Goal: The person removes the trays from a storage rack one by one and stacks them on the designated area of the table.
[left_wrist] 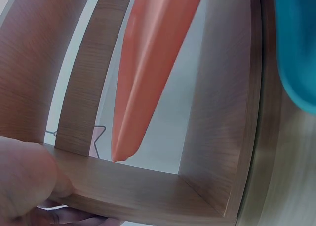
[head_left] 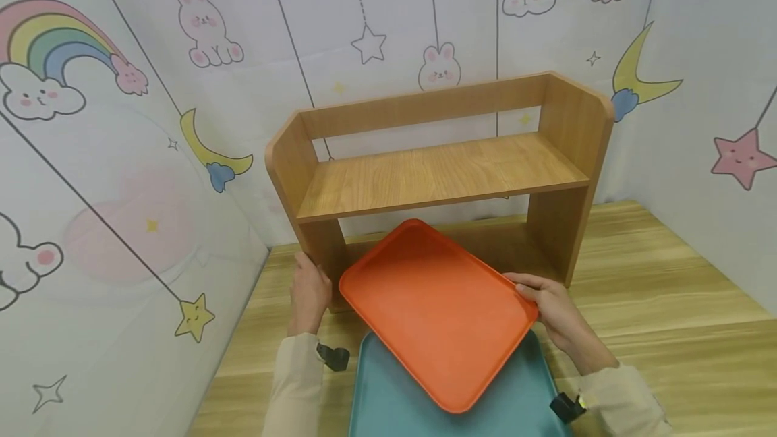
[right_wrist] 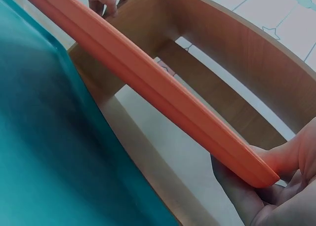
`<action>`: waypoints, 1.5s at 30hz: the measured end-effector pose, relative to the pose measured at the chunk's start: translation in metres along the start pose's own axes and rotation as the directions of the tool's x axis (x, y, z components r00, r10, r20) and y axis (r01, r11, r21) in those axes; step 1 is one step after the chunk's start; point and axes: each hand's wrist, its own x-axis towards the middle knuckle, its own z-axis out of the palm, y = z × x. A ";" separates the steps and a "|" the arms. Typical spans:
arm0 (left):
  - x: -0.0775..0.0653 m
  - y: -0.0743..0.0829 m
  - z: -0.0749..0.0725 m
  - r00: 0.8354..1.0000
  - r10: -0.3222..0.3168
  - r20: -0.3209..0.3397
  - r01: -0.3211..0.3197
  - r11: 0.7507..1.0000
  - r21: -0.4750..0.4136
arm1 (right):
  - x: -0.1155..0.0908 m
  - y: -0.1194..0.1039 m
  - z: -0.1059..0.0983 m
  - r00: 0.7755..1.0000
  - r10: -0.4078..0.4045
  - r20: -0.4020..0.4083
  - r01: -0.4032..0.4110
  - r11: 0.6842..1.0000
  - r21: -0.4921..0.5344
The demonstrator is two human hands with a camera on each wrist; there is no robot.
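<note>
My right hand (head_left: 555, 309) pinches an orange tray (head_left: 443, 309) by its right corner, thumb on one side and fingers on the other, as the right wrist view shows. The tray is turned cornerwise, its far corner reaching into the lower opening of a wooden desktop shelf (head_left: 437, 174). At the shelf's left side panel (left_wrist: 148, 186), my left hand (head_left: 311, 292) grips the front edge, with the thumb inside and fingers outside. Below the orange tray lies a teal tray (head_left: 388, 396), partly covered by it in the head view.
The shelf stands on a wood-grain table (head_left: 680, 275) against a wall (head_left: 388, 12) printed with rabbits, stars and rainbows. Another printed wall (head_left: 121, 288) borders the table on the left. The shelf board (head_left: 449, 170) spans above the orange tray's far corner.
</note>
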 end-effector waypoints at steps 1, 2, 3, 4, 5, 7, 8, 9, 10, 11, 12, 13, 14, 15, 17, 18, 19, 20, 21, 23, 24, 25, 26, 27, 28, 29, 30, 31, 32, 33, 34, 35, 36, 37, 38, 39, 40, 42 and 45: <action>0.000 0.000 0.000 1.000 0.001 -0.001 -0.001 1.000 0.000 | 0.000 0.000 0.000 1.000 -0.003 0.002 0.003 1.000 0.000; 0.000 0.000 -0.001 1.000 0.002 -0.002 -0.002 1.000 -0.002 | 0.000 0.000 -0.001 1.000 -0.002 0.002 0.002 1.000 -0.001; -0.001 0.000 -0.001 1.000 0.002 -0.001 -0.002 1.000 -0.002 | 0.000 0.000 -0.001 1.000 -0.002 0.002 0.002 1.000 -0.003; -0.001 0.000 -0.001 1.000 0.003 -0.002 -0.003 1.000 -0.004 | 0.000 0.001 -0.002 1.000 -0.003 0.008 0.003 1.000 -0.007; -0.001 0.000 -0.001 1.000 0.004 -0.002 -0.004 1.000 -0.007 | 0.000 0.001 -0.002 1.000 -0.001 0.009 0.001 1.000 -0.008; 0.000 0.000 -0.001 1.000 0.003 0.006 -0.003 1.000 -0.008 | 0.001 0.001 -0.003 1.000 0.003 0.010 -0.003 1.000 -0.010; 0.000 0.000 -0.001 1.000 0.005 0.009 -0.005 1.000 -0.009 | 0.001 0.002 -0.004 1.000 0.007 0.011 -0.007 1.000 -0.012; 0.001 0.000 -0.002 1.000 0.007 0.013 -0.007 1.000 -0.011 | 0.001 0.002 -0.004 1.000 0.006 0.015 -0.006 1.000 -0.014; 0.001 0.000 -0.002 1.000 0.014 0.016 -0.014 1.000 -0.013 | 0.001 0.002 -0.004 1.000 0.004 0.021 -0.004 1.000 -0.020; 0.001 0.000 -0.002 1.000 0.016 0.022 -0.016 1.000 -0.015 | 0.001 0.002 -0.005 1.000 0.008 0.019 -0.007 1.000 -0.021; 0.001 0.000 -0.003 0.999 0.021 0.025 -0.021 1.000 -0.016 | 0.001 0.001 -0.005 1.000 0.008 0.021 -0.008 1.000 -0.026; 0.002 0.000 -0.003 0.999 0.023 0.031 -0.023 1.000 -0.019 | 0.001 0.001 -0.005 1.000 0.012 0.020 -0.011 1.000 -0.028; 0.002 0.000 -0.003 0.999 0.026 0.036 -0.025 0.999 -0.023 | 0.001 0.001 -0.006 1.000 0.012 0.027 -0.011 0.999 -0.033; 0.003 0.000 -0.004 0.999 0.028 0.040 -0.027 0.999 -0.025 | 0.001 0.001 -0.006 0.999 0.012 0.032 -0.011 0.999 -0.036; 0.003 0.000 -0.005 0.998 0.032 0.046 -0.031 0.999 -0.030 | 0.002 0.000 -0.007 0.999 0.018 0.041 -0.017 0.999 -0.041; 0.004 0.000 -0.005 0.998 0.036 0.047 -0.035 0.999 -0.030 | 0.002 0.000 -0.007 0.999 0.019 0.048 -0.017 0.999 -0.043; 0.004 0.000 -0.005 0.998 0.036 0.050 -0.035 0.999 -0.032 | 0.002 0.000 -0.008 0.998 0.020 0.054 -0.018 0.999 -0.043; 0.004 0.000 -0.006 0.998 0.039 0.051 -0.037 0.999 -0.032 | 0.002 0.000 -0.009 0.998 0.022 0.060 -0.019 0.999 -0.044; 0.004 0.000 -0.006 0.998 0.041 0.051 -0.039 0.999 -0.032 | 0.002 0.000 -0.009 0.998 0.025 0.064 -0.022 0.999 -0.044; 0.004 0.000 -0.006 0.998 0.041 0.054 -0.039 0.999 -0.032 | 0.002 0.000 -0.010 0.997 0.029 0.070 -0.026 0.999 -0.043; 0.003 0.001 -0.007 0.998 0.039 0.055 -0.037 0.999 -0.032 | 0.002 0.001 -0.010 0.997 0.030 0.071 -0.027 0.999 -0.043; 0.003 0.001 -0.007 0.998 0.039 0.058 -0.037 0.999 -0.033 | 0.002 0.001 -0.010 0.997 0.030 0.072 -0.027 0.999 -0.044; 0.003 0.001 -0.007 0.997 0.038 0.062 -0.036 0.999 -0.032 | 0.002 0.001 -0.010 0.997 0.029 0.074 -0.025 0.999 -0.047; 0.004 0.000 -0.007 0.997 0.033 0.070 -0.031 0.999 -0.031 | 0.002 0.001 -0.010 0.997 0.028 0.075 -0.024 0.998 -0.051; 0.004 0.000 -0.007 0.997 0.029 0.077 -0.027 0.999 -0.028 | 0.002 0.002 -0.010 0.997 0.028 0.075 -0.024 0.998 -0.054; 0.004 0.000 -0.008 0.996 0.025 0.085 -0.023 0.999 -0.026 | 0.002 0.002 -0.010 0.997 0.027 0.076 -0.023 0.998 -0.059; 0.005 -0.001 -0.008 0.995 0.022 0.095 -0.020 0.999 -0.025 | 0.003 0.002 -0.010 0.997 0.029 0.076 -0.024 0.998 -0.065; 0.005 -0.001 -0.008 0.994 0.019 0.106 -0.017 1.000 -0.023 | 0.003 0.002 -0.010 0.997 0.032 0.077 -0.027 0.997 -0.070; 0.006 -0.001 -0.009 0.993 0.015 0.117 -0.013 1.000 -0.022 | 0.003 0.003 -0.010 0.996 0.037 0.077 -0.031 0.997 -0.074; 0.006 -0.002 -0.009 0.992 0.011 0.127 -0.008 1.000 -0.022 | 0.003 0.003 -0.010 0.996 0.042 0.079 -0.036 0.996 -0.077; 0.007 -0.002 -0.010 0.991 0.013 0.133 -0.010 1.000 -0.023 | 0.003 0.003 -0.010 0.996 0.046 0.082 -0.040 0.996 -0.082; 0.007 -0.002 -0.010 0.990 0.010 0.140 -0.006 1.000 -0.026 | 0.003 0.004 -0.010 0.995 0.049 0.087 -0.042 0.995 -0.087; 0.007 -0.002 -0.010 0.989 0.008 0.145 -0.005 1.000 -0.026 | 0.003 0.004 -0.010 0.994 0.053 0.092 -0.045 0.995 -0.090; 0.008 -0.002 -0.011 0.989 0.007 0.148 -0.003 1.000 -0.026 | 0.003 0.004 -0.010 0.994 0.055 0.097 -0.046 0.995 -0.093; 0.008 -0.002 -0.011 0.989 0.007 0.150 -0.003 1.000 -0.027 | 0.003 0.005 -0.011 0.993 0.056 0.104 -0.046 0.994 -0.096; 0.008 -0.002 -0.010 0.988 0.006 0.151 -0.002 1.000 -0.025 | 0.003 0.005 -0.011 0.992 0.058 0.113 -0.047 0.994 -0.098; 0.008 -0.002 -0.010 0.988 0.006 0.152 -0.002 1.000 -0.022 | 0.003 0.006 -0.011 0.991 0.058 0.121 -0.047 0.994 -0.098; 0.008 -0.002 -0.010 0.988 0.006 0.153 -0.003 1.000 -0.020 | 0.003 0.007 -0.012 0.989 0.062 0.137 -0.050 0.994 -0.096; 0.009 -0.003 -0.011 0.987 0.004 0.161 -0.001 1.000 -0.017 | 0.003 0.008 -0.012 0.986 0.070 0.153 -0.055 0.994 -0.097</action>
